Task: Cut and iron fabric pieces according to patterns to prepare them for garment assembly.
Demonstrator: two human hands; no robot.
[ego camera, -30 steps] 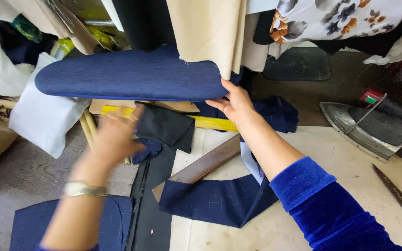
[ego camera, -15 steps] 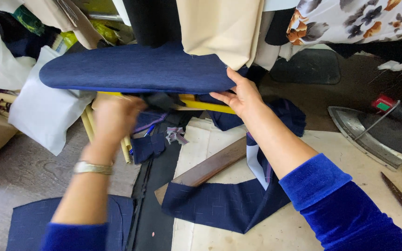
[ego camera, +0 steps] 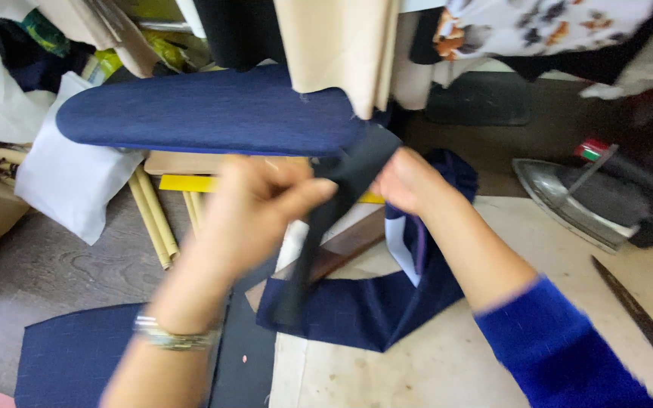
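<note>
Both hands' fingers clamped on dark strip (ego camera: 341, 189), navy sleeve board (ego camera: 205, 113) just behind, iron (ego camera: 576, 200) rightward.

A tailoring workshop. A padded pressing board (ego camera: 205, 113), a heavy iron (ego camera: 568, 200) and shears (ego camera: 644, 325) sit among cut cloth.

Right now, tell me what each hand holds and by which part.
Both hands grip one dark fabric strip: the left hand pinches it near the middle, the right hand holds its upper end. The lower end hangs down to the navy cloth.
</note>
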